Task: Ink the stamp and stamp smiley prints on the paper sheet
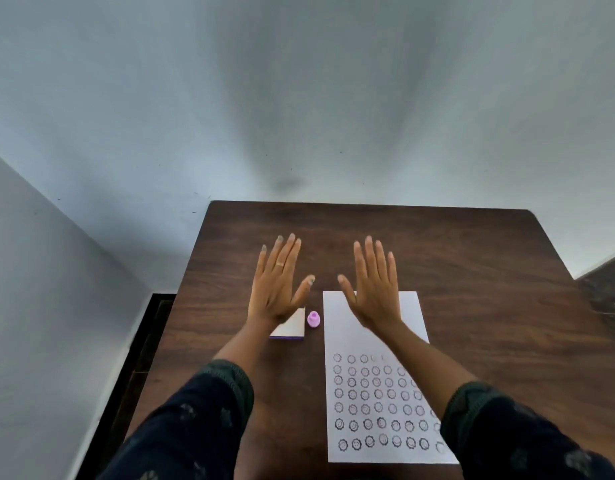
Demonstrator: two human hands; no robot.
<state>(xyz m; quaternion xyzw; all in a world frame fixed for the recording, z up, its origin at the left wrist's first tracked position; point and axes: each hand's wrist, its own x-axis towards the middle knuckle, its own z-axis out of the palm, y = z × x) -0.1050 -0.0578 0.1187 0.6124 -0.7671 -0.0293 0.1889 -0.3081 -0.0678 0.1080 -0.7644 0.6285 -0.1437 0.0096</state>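
A white paper sheet (340, 327) lies on the dark wooden table (472, 271), its lower part filled with several rows of dark smiley prints. Left of the sheet stands a small pink stamp (313, 319). Beside the stamp sits a closed ink pad box (292, 329), white on top with a purple base, partly hidden by my left wrist. My left hand (278, 282) is held up flat above the table, fingers spread, holding nothing. My right hand (373, 285) is raised the same way over the sheet's blank top, empty. Both palms face away from me.
The table stands against a pale wall with a corner at the left. A dark floor strip (143, 358) runs along the table's left edge. A dark object (607, 292) shows at the right edge of view.
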